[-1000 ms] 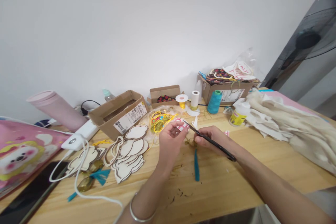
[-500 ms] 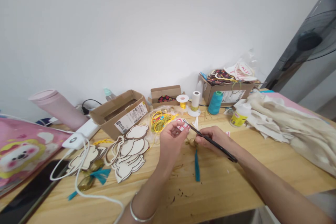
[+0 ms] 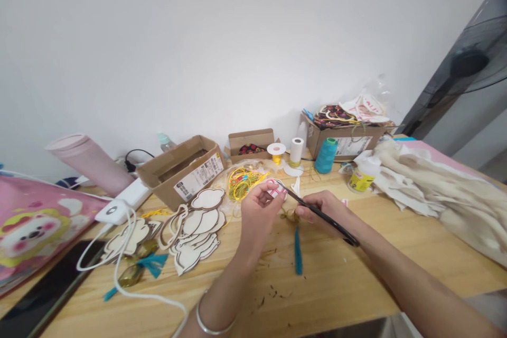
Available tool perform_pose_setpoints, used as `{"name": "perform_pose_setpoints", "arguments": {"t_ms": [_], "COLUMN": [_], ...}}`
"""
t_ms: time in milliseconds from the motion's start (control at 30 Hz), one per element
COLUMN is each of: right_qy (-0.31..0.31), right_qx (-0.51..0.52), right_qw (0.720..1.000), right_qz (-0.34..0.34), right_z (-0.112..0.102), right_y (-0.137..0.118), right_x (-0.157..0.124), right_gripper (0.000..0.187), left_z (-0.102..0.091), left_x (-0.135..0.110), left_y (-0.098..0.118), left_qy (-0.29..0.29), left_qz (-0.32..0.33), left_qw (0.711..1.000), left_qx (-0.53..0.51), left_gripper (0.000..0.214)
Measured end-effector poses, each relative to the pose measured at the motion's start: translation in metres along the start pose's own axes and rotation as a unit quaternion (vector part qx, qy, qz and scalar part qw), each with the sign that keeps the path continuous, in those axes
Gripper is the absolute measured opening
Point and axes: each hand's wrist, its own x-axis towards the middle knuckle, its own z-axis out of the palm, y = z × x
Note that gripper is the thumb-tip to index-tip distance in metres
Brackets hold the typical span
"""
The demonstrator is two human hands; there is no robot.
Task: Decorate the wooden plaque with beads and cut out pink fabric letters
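Between thumb and fingers, my left hand [image 3: 259,206] pinches a small white piece with pink-red printing [image 3: 279,188]. My right hand [image 3: 322,208] is closed around a long, slim black tool [image 3: 328,219]; its exact kind does not show. The tool's narrow tip reaches the printed piece. Under my right hand lies a small gold-coloured bell-like thing [image 3: 292,215], partly hidden, and a teal tassel [image 3: 298,253] stretches toward me on the wooden table [image 3: 336,285]. Dark scraps are scattered in front of my hands.
Cloud-shaped cutouts [image 3: 208,199] lie left, near an opened cardboard box [image 3: 174,179], a white cable [image 3: 150,298] and a phone [image 3: 47,296]. Yellow cord [image 3: 242,184], a teal thread cone [image 3: 326,156] and a glue bottle [image 3: 363,174] stand behind. Cream cloth [image 3: 428,185] covers the right.
The view has shifted very slightly. Both hands, the black tool and the printed piece hold nearly the same position.
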Motion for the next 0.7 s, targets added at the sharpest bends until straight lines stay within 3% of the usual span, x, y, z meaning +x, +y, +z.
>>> {"name": "perform_pose_setpoints", "arguments": {"t_ms": [600,700], "right_qy": [0.017,0.003], "right_qx": [-0.030,-0.015], "right_qw": [0.999,1.000], "right_qz": [0.015,-0.010], "right_z": [0.0015,0.0007], "right_y": [0.0017,0.0019], "right_x": [0.0010,0.0002], "right_gripper": [0.045,0.045], "left_z": [-0.0006,0.0004], "left_x": [-0.0003,-0.0015], "left_y": [0.0016,0.0059], "left_qy": [0.002,0.002], "left_qz": [-0.006,-0.022], "left_qw": [1.000,1.000], "left_qx": [-0.002,-0.021], "left_gripper": [0.022,0.022]}}
